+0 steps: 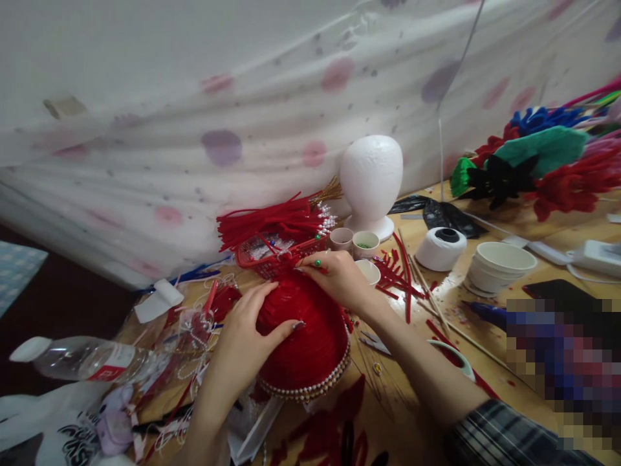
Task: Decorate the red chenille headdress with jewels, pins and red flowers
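Cluttered desk: left hand splayed on the red cap at ten o'clock, right hand at one, fingertips pinched together.

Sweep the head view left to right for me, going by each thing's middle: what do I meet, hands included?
Plastic bottle → left hand → bead-edged red dome → right hand → white mannequin head → white thread spool → white cup → fuzzy red flower.
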Demonstrator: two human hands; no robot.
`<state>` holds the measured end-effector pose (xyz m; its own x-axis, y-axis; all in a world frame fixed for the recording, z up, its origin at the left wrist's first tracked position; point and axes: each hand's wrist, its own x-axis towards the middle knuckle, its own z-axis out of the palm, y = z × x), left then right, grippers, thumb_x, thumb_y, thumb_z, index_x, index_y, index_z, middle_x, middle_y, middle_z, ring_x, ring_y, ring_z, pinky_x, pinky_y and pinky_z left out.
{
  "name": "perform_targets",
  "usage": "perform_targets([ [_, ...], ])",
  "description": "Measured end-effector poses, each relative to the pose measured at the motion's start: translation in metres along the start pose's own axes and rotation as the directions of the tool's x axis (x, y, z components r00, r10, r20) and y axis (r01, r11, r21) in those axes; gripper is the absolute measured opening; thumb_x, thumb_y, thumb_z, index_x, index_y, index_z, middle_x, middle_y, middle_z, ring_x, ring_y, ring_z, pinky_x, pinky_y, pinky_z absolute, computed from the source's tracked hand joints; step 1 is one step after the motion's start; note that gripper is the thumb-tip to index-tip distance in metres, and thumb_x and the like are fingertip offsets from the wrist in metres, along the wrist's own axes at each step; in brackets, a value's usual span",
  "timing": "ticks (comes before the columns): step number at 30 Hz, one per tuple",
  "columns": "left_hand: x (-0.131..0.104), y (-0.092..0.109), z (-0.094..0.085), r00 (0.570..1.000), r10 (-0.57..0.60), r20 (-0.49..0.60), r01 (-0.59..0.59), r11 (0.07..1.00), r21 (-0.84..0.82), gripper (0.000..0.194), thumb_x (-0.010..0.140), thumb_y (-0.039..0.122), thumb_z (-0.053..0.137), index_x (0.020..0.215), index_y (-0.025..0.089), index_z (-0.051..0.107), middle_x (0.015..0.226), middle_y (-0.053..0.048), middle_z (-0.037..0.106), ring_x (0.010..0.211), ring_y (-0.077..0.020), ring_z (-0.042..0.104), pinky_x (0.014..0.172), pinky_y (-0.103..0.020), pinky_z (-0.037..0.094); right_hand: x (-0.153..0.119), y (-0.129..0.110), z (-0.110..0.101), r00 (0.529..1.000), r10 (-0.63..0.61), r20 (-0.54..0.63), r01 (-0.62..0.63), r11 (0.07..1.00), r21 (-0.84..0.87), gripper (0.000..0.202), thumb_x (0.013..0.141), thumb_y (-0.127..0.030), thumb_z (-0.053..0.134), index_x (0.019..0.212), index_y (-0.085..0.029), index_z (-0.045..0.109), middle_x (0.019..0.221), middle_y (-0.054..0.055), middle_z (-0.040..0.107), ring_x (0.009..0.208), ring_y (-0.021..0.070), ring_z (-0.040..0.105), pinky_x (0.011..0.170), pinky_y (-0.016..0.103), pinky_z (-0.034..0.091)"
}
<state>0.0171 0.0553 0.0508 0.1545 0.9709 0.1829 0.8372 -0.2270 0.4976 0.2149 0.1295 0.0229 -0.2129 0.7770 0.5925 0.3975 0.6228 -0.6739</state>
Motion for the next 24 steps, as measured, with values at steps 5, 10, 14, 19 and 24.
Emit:
perform_targets([
  [5, 0.0, 0.002, 0.0, 1.0, -0.004, -0.014, 0.004, 1.0, 0.003, 0.051, 0.082, 0.041, 0.067, 0.129, 0.025, 0.054, 0.136, -0.008, 0.06, 0.13, -0.0287, 0.052, 0.112, -0.048, 0.038, -0.001, 0.007, 0.008, 1.0, 0.007, 0.0, -0.007, 1.0, 0.014, 0.017, 0.089, -0.018, 0.065, 0.083, -0.025, 0.079, 0.085, 0.002, 0.08, 0.075, 0.0175, 0.072, 0.073, 0.028, 0.053],
  [10, 0.001, 0.002, 0.001, 1.0, -0.005, -0.015, 0.005, 1.0, -0.004, 0.049, 0.082, 0.038, 0.067, 0.128, 0.025, 0.054, 0.136, -0.009, 0.06, 0.13, -0.0287, 0.053, 0.112, -0.05, 0.038, -0.002, 0.01, 0.011, 1.0, 0.014, 0.012, -0.014, 1.0, 0.021, 0.015, 0.087, -0.017, 0.067, 0.084, -0.025, 0.079, 0.084, 0.002, 0.08, 0.074, 0.0179, 0.073, 0.072, 0.027, 0.053],
  [14, 0.001, 0.002, 0.002, 1.0, -0.009, -0.003, 0.009, 1.0, -0.007, 0.05, 0.084, 0.038, 0.066, 0.13, 0.024, 0.053, 0.137, -0.009, 0.059, 0.131, -0.0276, 0.051, 0.113, -0.049, 0.036, -0.001, 0.007, 0.007, 0.999, 0.025, 0.022, -0.025, 1.0, 0.016, 0.014, 0.086, -0.015, 0.068, 0.086, -0.024, 0.078, 0.084, 0.002, 0.079, 0.072, 0.0177, 0.072, 0.07, 0.027, 0.051],
  [19, 0.0, 0.003, 0.001, 1.0, -0.015, 0.01, 0.015, 1.0, -0.008, 0.051, 0.084, 0.038, 0.066, 0.131, 0.022, 0.052, 0.139, -0.009, 0.057, 0.131, -0.0264, 0.05, 0.114, -0.047, 0.036, 0.0, 0.0, -0.001, 1.0, 0.017, -0.001, -0.017, 1.0, 0.017, 0.015, 0.088, -0.014, 0.063, 0.091, -0.021, 0.076, 0.085, 0.003, 0.078, 0.072, 0.0169, 0.07, 0.068, 0.027, 0.05],
  [24, -0.001, 0.004, 0.001, 1.0, -0.014, 0.009, 0.014, 1.0, -0.022, 0.05, 0.084, 0.038, 0.067, 0.13, 0.024, 0.053, 0.14, -0.008, 0.057, 0.132, -0.0265, 0.049, 0.114, -0.047, 0.035, 0.001, 0.001, 0.0, 1.0, 0.0, -0.011, 0.001, 1.0, 0.022, 0.015, 0.088, -0.014, 0.063, 0.091, -0.02, 0.076, 0.088, 0.004, 0.079, 0.076, 0.0174, 0.071, 0.072, 0.028, 0.051],
])
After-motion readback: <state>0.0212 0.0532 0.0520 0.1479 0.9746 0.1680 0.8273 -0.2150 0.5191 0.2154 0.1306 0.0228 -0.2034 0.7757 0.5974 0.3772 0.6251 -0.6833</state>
